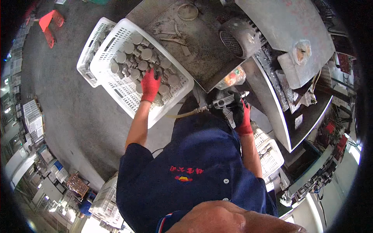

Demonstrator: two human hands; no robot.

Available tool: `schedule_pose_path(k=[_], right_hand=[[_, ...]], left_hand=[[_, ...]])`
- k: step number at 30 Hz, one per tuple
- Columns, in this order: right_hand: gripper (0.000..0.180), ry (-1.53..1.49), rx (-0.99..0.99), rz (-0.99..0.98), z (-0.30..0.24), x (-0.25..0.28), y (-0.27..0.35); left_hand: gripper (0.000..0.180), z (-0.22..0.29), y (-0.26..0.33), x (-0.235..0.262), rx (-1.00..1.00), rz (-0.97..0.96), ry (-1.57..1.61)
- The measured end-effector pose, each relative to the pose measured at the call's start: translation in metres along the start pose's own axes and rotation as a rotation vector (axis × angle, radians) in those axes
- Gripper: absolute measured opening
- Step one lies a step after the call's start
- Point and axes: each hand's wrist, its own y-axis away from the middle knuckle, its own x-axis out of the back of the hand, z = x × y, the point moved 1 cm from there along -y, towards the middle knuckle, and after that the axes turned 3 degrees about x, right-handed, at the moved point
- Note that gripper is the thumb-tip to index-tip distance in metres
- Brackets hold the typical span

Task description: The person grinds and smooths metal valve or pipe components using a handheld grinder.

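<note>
My left hand [150, 84], in a red glove with dark fingertips, reaches into a white plastic crate [179, 76]. Its fingers curl down among several grey metal castings [144, 54] with round flat ends; whatever they grip is hidden. On the right, my right hand [241, 115], gloved the same way, is wrapped around a silver air grinder [223, 102]. A pale yellowish hose [186, 113] runs left from the tool across my lap. The grinder's pale tip points up and to the right, away from the castings.
Behind the crate is a dusty metal bench [171, 23] with pliers-like tools [174, 40] and a round lid [187, 12]. A grey motor-like housing [239, 38] stands at its right. Another white crate [268, 153] sits beside my right forearm. A red stool [51, 24] stands far left.
</note>
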Motion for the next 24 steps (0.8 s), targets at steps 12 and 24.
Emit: schedule_pose_path(k=[12, 24], right_hand=[[0.026, 0.076, -0.096, 0.114, 0.017, -0.004, 0.013], [0.026, -0.154, 0.014, 0.134, 0.018, 0.031, -0.006]], left_hand=[[0.083, -0.128, -0.159, -0.079, -0.276, -0.065, -0.781], [0.099, -0.004, 0.037, 0.040, -0.097, -0.093, 0.115]])
